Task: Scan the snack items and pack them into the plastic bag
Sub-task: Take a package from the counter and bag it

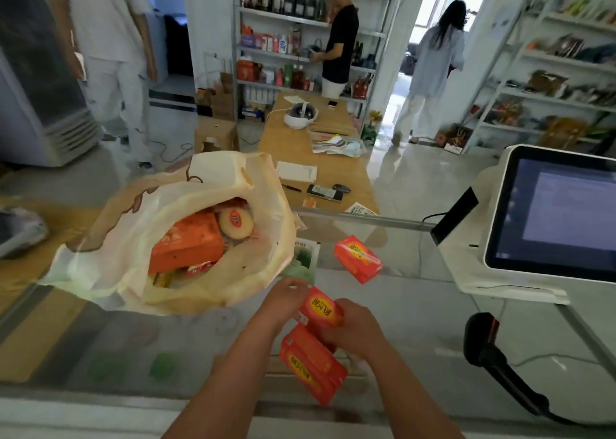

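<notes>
Both hands are holding red snack packs in the lower middle of the frame. The left hand is pinching the top pack at its left end. The right hand is curling round its right end. The lower packs are hanging just under the right hand, and I cannot tell how well they are being held. The lone pack is lying on the glass surface, higher up. The plastic bag is sitting wide open at the left middle, with snacks inside. The scanner is lying at the lower right, well apart from the hands.

The lower packs might be slipping and could drop, because the grip looks loose. A pack might also go in without a beep, because the bag is nearer than the scanner
</notes>
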Tool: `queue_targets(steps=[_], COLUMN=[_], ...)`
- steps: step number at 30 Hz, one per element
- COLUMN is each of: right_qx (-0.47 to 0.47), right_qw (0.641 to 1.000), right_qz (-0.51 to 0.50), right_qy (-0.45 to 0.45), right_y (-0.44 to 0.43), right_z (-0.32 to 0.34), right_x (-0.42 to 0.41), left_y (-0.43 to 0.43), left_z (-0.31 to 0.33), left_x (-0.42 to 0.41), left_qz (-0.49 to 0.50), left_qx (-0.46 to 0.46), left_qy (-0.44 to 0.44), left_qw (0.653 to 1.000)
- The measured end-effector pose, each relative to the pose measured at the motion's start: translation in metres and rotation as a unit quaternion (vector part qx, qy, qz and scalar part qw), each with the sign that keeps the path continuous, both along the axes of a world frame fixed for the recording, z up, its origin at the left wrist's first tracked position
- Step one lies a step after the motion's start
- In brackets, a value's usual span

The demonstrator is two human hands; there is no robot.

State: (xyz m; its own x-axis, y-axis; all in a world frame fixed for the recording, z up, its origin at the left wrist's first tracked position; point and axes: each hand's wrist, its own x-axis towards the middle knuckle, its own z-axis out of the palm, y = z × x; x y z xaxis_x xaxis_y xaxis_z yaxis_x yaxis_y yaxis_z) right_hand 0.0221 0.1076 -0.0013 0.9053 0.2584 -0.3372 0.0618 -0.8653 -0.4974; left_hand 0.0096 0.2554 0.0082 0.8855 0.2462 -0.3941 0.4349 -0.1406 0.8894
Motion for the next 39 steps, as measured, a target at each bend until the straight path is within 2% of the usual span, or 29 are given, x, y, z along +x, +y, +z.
queue_targets(steps=[5, 8, 12, 17, 24, 28, 33, 35, 39], right_qx=[0.132, 0.225, 0.341, 0.457, 0.540, 0.567, 0.640, 0.631, 0.538], right_qw=[0.990, 0.971, 0.932, 0.874, 0.810, 0.781, 0.704, 0.715, 0.796], right_qz=[-0.052, -0.084, -0.118, -0.164, -0.220, -0.245, -0.299, -0.297, -0.273], right_qy=[-0.008, 0.001, 0.018, 0.036, 0.069, 0.092, 0.064, 0.051, 0.052], right_y=[-0.037, -0.068, -0.112, -0.149, -0.163, -0.152, -0.127, -0.121, -0.119], right_z=[0.015, 0.024, 0.035, 0.039, 0.030, 0.026, 0.026, 0.027, 0.026], right_x=[0.011, 0.022, 0.033, 0.037, 0.034, 0.028, 0.009, 0.001, -0.005], left_y=[-0.036, -0.063, -0.096, -0.146, -0.171, -0.174, -0.181, -0.179, -0.175], left_z=[0.006, 0.015, 0.021, 0.029, 0.032, 0.029, 0.031, 0.032, 0.024], left_x=[0.005, 0.009, 0.014, 0.024, 0.034, 0.034, 0.033, 0.036, 0.043], left_qz=[0.085, 0.049, -0.029, 0.000, 0.046, 0.074, 0.007, -0.020, -0.037], left_qx=[-0.065, -0.060, -0.105, -0.203, -0.162, -0.189, -0.169, -0.150, -0.114], left_qy=[0.005, -0.001, -0.045, -0.072, -0.096, -0.121, -0.158, -0.158, -0.137], left_qw=[0.994, 0.997, 0.993, 0.976, 0.981, 0.972, 0.973, 0.976, 0.983])
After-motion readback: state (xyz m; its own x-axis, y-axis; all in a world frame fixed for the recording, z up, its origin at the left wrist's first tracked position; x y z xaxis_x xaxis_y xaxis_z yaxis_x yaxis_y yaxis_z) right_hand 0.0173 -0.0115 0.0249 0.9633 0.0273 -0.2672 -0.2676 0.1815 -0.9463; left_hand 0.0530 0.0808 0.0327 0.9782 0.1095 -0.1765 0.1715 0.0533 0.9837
